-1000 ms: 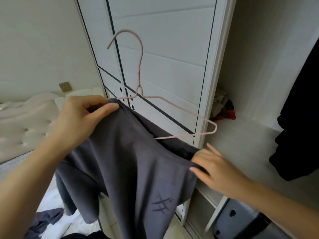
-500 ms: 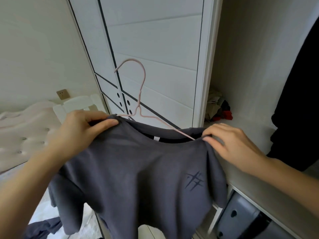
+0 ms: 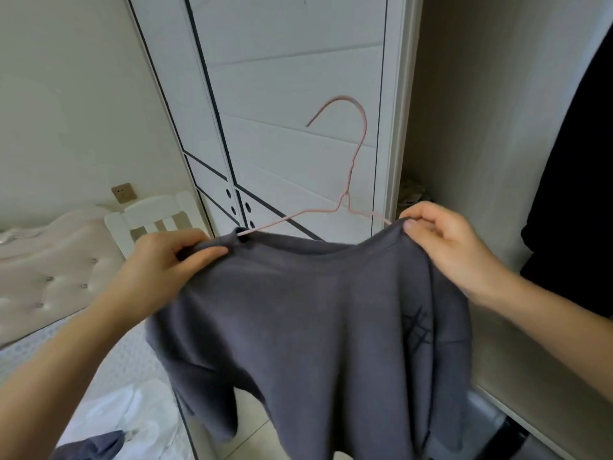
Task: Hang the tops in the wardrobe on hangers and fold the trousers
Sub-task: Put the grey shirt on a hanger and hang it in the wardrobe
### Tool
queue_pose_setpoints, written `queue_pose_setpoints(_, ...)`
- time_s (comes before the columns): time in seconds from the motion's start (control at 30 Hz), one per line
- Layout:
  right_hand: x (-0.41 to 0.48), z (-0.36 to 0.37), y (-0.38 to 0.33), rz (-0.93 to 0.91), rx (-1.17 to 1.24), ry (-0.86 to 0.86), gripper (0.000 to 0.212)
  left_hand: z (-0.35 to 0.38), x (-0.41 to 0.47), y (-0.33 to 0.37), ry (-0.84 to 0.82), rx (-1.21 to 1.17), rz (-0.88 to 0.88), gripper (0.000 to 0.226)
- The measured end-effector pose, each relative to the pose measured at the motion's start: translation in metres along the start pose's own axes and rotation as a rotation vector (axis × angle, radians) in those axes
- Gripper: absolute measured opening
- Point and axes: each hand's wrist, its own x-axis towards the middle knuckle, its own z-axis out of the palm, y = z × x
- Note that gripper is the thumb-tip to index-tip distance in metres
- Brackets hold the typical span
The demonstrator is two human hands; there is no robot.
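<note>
A dark grey top (image 3: 308,313) with a small dark mark on its chest hangs between my hands, in front of the white wardrobe door (image 3: 288,78). A thin pink wire hanger (image 3: 348,180) sits inside it, with the hook and both upper arms sticking out of the neck. My left hand (image 3: 166,263) pinches the top's left shoulder. My right hand (image 3: 444,244) pinches the right shoulder, where the hanger's arm goes under the cloth. The hanger's lower part is hidden by the top.
The open wardrobe (image 3: 471,127) is at the right, with a black garment (image 3: 577,194) hanging inside and a shelf (image 3: 517,376) below. A padded bed (image 3: 43,270) and a white chair (image 3: 156,217) stand at the left. White and grey clothes (image 3: 109,429) lie at the lower left.
The top has been pulled over both hanger arms and spread level. My right hand moved up from the hem side to the right shoulder. The hanger swung right and lower.
</note>
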Motion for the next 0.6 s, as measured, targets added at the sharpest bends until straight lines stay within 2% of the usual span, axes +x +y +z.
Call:
queue_pose_setpoints(0.13, 0.003, -0.003, 0.0, 0.025, -0.022, -0.022, 0.022, 0.004, 0.001, -0.005, -0.041, 0.132, 0.056, 0.037)
queue_pose_setpoints(0.23, 0.002, 0.003, 0.003, 0.062, 0.016, 0.008, 0.02, 0.012, 0.002, 0.008, -0.077, 0.092, 0.088, 0.006)
queue_pose_setpoints(0.33, 0.002, 0.005, 0.006, 0.133, 0.021, 0.054, 0.019, 0.023, 0.0, 0.024, -0.142, -0.024, 0.038, 0.026)
queue_pose_setpoints(0.4, 0.002, 0.005, 0.004, 0.153, 0.011, 0.042, 0.019, 0.029, 0.001, 0.026, -0.103, -0.022, 0.042, 0.038)
queue_pose_setpoints(0.47, 0.002, 0.0, 0.002, 0.108, -0.063, -0.012, 0.017, 0.031, 0.003, 0.025, -0.03, -0.021, 0.02, 0.036)
queue_pose_setpoints(0.53, 0.004, -0.011, 0.002, 0.036, -0.238, -0.06, 0.016, 0.03, 0.004, 0.027, 0.051, -0.03, 0.009, 0.027)
queue_pose_setpoints(0.6, 0.005, -0.026, -0.001, 0.0, -0.346, -0.105, 0.021, 0.028, 0.003, 0.031, 0.133, -0.001, 0.048, 0.027)
